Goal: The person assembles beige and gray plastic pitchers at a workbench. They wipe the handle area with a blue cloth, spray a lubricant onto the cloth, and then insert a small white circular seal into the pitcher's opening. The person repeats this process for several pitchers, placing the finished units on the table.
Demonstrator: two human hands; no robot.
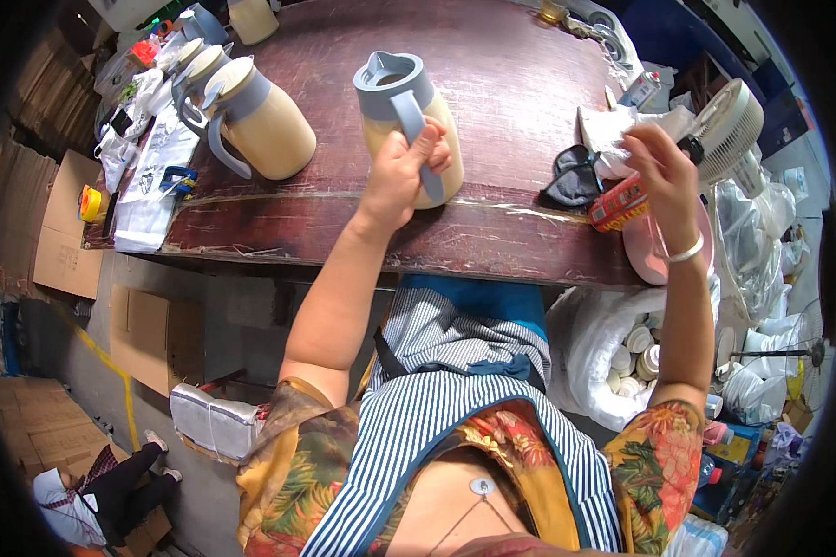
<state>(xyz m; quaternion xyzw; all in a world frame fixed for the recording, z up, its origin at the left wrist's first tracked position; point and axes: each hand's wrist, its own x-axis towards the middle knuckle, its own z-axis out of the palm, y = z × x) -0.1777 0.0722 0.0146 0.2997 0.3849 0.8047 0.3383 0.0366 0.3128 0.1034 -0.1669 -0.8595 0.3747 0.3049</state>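
Note:
My left hand (406,176) is closed round the grey handle of a cream thermos jug (378,130) at the middle of the table. The jug stands upright, its grey collar and spout on top with no lid over the round mouth. My right hand (664,172) is raised at the table's right side, fingers loosely bent and apart, with nothing visible in them. Beneath and beside it are a red packet (620,204) and a pink round thing (643,249) at the edge. A dark cloth mask (571,176) lies just left of the packet.
Several lidded cream jugs (274,130) stand at the left beside white plastic bags (153,200) and yellow tape (90,202). A fan (729,125) is at the right. Below the edge hangs a white sack (581,353) of round lids. A person (111,492) is at the lower left.

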